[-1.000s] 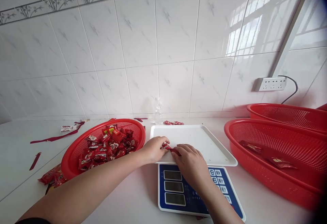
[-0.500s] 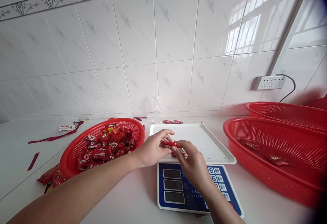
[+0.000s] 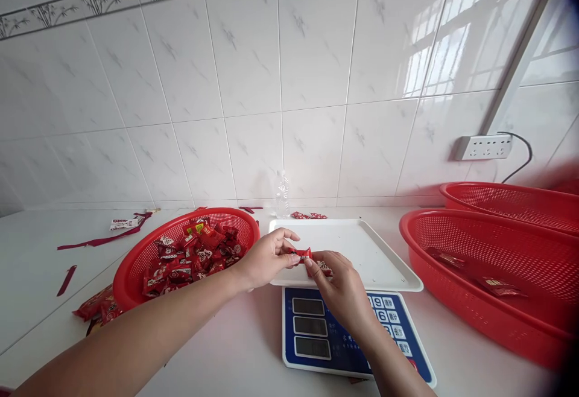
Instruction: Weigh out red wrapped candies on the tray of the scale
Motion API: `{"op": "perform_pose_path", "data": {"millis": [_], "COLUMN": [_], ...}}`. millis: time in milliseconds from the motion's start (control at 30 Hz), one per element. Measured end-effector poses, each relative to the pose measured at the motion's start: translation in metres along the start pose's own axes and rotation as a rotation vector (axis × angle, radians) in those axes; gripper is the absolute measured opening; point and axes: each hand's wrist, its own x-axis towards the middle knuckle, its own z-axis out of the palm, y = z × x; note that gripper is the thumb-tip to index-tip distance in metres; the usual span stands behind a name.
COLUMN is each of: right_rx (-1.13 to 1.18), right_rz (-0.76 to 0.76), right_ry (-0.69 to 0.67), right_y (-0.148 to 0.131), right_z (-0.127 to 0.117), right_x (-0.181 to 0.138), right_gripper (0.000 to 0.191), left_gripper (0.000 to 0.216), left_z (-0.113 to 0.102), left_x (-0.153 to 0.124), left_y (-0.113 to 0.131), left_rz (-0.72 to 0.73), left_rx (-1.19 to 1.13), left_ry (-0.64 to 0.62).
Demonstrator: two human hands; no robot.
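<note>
My left hand (image 3: 266, 258) and my right hand (image 3: 337, 285) meet just above the near edge of the white scale tray (image 3: 362, 249). Together they pinch a small red wrapped candy (image 3: 302, 254), the left at one end and the right at the other. Another wrapper shows under my right fingers. Left of the hands stands a round red basket (image 3: 136, 267) filled with several red wrapped candies (image 3: 192, 252). Below the tray sits the blue scale panel (image 3: 344, 336) with three displays.
Two large oval red baskets (image 3: 488, 318) stand at the right; the nearer holds a few red packets (image 3: 500, 286). A clear bottle (image 3: 283, 195) stands by the tiled wall. Red strips (image 3: 97, 240) and loose candies (image 3: 97, 306) lie on the white counter; a power strip (image 3: 484, 146) hangs on the wall.
Both hands have lifted off the tray's near edge with the red candy and now hold it a little above the tray.
</note>
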Motion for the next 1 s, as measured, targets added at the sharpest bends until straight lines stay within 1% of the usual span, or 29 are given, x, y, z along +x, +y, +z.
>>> {"op": "perform_pose_path", "data": {"millis": [100, 200, 300, 400, 500, 600, 733, 900, 1000], "right_rx": [0.003, 0.151, 0.470, 0.828, 1.038, 1.105, 1.144, 1.162, 1.164], "right_rz": [-0.002, 0.068, 0.092, 0.024, -0.040, -0.080, -0.115, -0.123, -0.115], "right_ry": [0.020, 0.034, -0.013, -0.101, -0.187, -0.251, -0.339, -0.344, -0.344], "right_y": [0.001, -0.003, -0.010, -0.013, -0.013, -0.013, -0.015, -0.016, -0.017], "right_z": [0.001, -0.003, -0.010, -0.016, -0.021, -0.024, -0.027, -0.029, -0.030], "right_x": [0.000, -0.002, -0.005, -0.009, -0.013, -0.016, -0.015, -0.014, -0.015], "right_gripper": [0.042, 0.039, 0.032, 0.023, 0.019, 0.018, 0.017, 0.017, 0.018], "left_gripper": [0.027, 0.028, 0.029, 0.025, 0.021, 0.021, 0.024, 0.026, 0.027], "left_z": [0.000, 0.000, 0.001, 0.006, 0.010, 0.013, 0.015, 0.016, 0.015], "left_x": [0.000, -0.008, -0.026, -0.046, -0.062, -0.070, -0.074, -0.075, -0.075], "left_y": [-0.002, 0.005, 0.018, 0.031, 0.039, 0.039, 0.036, 0.033, 0.031], "left_rz": [-0.008, 0.017, 0.094, 0.163, 0.209, 0.221, 0.225, 0.248, 0.240], "left_rx": [-0.006, -0.022, -0.076, -0.123, -0.112, -0.103, -0.126, -0.089, -0.087], "left_ry": [0.013, -0.001, -0.009, -0.007, -0.050, -0.084, -0.096, -0.046, -0.045]}}
